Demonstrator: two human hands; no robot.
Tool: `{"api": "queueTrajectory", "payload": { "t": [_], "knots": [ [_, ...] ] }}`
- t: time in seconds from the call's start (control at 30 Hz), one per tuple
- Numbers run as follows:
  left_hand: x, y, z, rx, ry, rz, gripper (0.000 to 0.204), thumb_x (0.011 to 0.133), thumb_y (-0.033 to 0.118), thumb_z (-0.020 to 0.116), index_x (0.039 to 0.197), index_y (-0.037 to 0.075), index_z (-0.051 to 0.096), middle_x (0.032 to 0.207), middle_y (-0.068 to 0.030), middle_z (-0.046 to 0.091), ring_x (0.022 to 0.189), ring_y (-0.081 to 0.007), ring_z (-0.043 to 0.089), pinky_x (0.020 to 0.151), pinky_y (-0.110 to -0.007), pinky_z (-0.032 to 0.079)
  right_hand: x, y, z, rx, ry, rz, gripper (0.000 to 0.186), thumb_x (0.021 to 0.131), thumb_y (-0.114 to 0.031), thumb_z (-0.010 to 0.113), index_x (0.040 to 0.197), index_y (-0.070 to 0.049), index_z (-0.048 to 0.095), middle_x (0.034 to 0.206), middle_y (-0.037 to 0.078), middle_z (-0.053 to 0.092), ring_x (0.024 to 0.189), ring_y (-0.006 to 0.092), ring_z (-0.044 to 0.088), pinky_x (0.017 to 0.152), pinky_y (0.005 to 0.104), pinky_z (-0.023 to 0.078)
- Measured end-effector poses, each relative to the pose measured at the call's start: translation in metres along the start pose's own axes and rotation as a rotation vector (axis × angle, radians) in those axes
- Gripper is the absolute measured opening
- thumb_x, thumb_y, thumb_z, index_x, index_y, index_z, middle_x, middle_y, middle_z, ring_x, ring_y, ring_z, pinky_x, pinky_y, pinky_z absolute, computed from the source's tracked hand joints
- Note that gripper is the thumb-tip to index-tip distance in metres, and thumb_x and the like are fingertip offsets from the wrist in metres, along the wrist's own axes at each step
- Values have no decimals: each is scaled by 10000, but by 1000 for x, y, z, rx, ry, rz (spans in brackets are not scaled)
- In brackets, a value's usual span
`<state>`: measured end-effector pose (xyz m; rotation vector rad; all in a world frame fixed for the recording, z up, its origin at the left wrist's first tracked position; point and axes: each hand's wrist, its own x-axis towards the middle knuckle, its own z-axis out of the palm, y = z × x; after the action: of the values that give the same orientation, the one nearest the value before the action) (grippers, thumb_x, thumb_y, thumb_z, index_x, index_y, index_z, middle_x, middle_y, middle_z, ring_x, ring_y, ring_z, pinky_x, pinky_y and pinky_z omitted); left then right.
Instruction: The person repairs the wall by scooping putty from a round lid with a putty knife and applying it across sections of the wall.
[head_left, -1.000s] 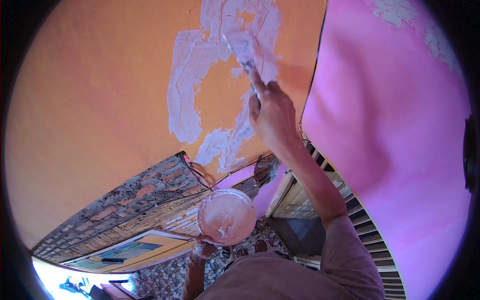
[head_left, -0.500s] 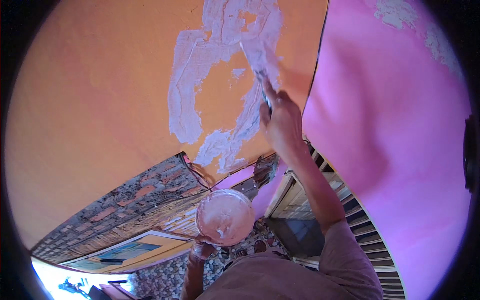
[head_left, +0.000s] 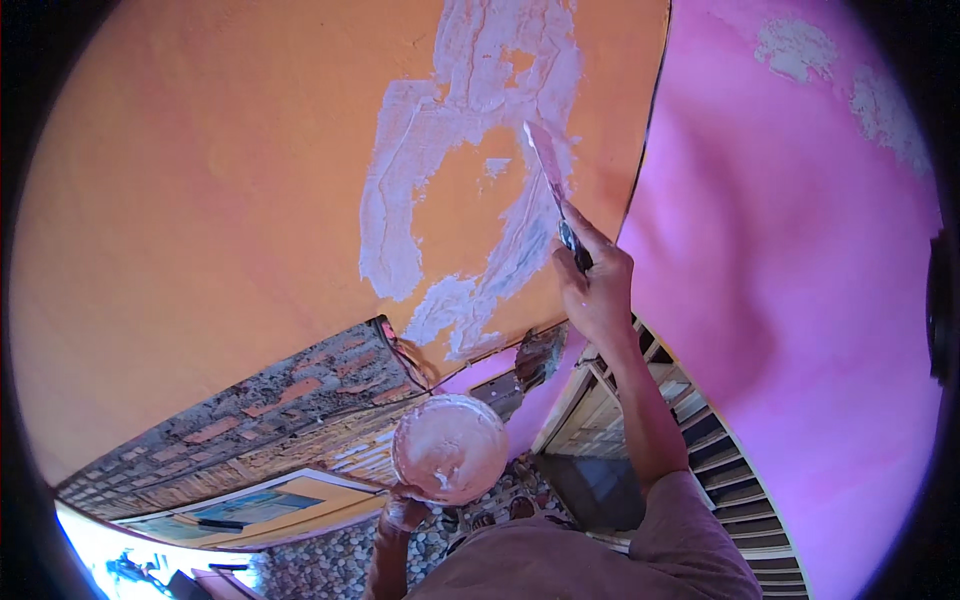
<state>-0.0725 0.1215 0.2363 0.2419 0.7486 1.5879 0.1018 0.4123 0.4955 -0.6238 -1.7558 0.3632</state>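
My right hand (head_left: 598,290) is closed round the dark handle of a putty knife (head_left: 545,160), its index finger stretched along the tool. Pale filler coats the blade, which is seen nearly edge-on over the patched part of the orange wall (head_left: 220,180); whether it touches the wall I cannot tell. Rough streaks of whitish filler (head_left: 392,210) form a ring and a band above it. Lower down, my left hand (head_left: 405,508) grips the near rim of a round tub (head_left: 450,445) with pinkish-white filler smeared inside.
A pink wall (head_left: 800,330) with flaked patches (head_left: 795,48) meets the orange one at a corner on the right. Bare brickwork (head_left: 290,385) lies below the orange paint. Slatted woodwork (head_left: 735,470) stands beside my right arm, and a pebble-patterned floor (head_left: 340,560) is underneath.
My right hand and the putty knife have come down and slightly right, and the blade has turned more edge-on. The tub sits slightly lower, still in my left hand.
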Motion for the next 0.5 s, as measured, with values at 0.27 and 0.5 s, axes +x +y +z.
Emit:
{"api": "queueTrajectory", "payload": {
  "t": [0.27,0.5],
  "knots": [
    [-13,-15,-40,97,-16,135,542,690,27,598,1207,4,440,1097,-111,554,958,-208,561,857,-388,487,-49,-11,-3,798,-231,511,436,883,-101,562,1300,-32,453,709,35,522,469,69,476,395,215,387],
    [-9,-12,-48,77,-61,105,661,662,9,614,1283,31,385,1175,-108,527,1075,-251,517,941,-426,414,-96,33,0,777,-219,581,462,889,-129,565,1313,-11,424,737,43,543,481,72,489,405,214,391]
  ]
}}
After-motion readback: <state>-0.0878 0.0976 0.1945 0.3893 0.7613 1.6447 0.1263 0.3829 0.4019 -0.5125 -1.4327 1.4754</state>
